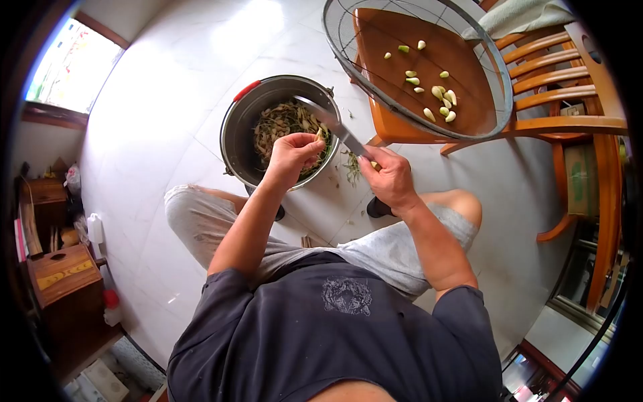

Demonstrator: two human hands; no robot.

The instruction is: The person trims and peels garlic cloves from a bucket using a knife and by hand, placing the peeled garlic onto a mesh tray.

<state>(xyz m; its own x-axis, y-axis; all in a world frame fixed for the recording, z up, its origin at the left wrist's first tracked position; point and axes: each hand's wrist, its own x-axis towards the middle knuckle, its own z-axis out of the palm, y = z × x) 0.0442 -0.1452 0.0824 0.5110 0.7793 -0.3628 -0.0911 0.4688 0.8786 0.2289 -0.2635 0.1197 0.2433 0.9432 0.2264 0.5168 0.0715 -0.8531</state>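
Note:
My left hand [293, 158] is closed in a pinch above the bucket's near rim. Between its thumb and fingers sits a small pale garlic clove [319, 135], partly hidden by the fingertips. My right hand [390, 178] grips a knife [344, 134] by its handle, just right of the bucket. The long blade points up and left across the bucket's right rim, close to the clove. Below both hands, the metal bucket [229, 149] with a red grip on its rim holds garlic skins, stalks and green scraps [284, 122].
Several peeled garlic cloves [446, 100] lie in a round wire basket [507, 87] on a wooden chair [395, 127] at upper right. Green scraps [351, 167] are scattered on the tiled floor [154, 161]. A wooden cabinet [70, 281] stands at far left.

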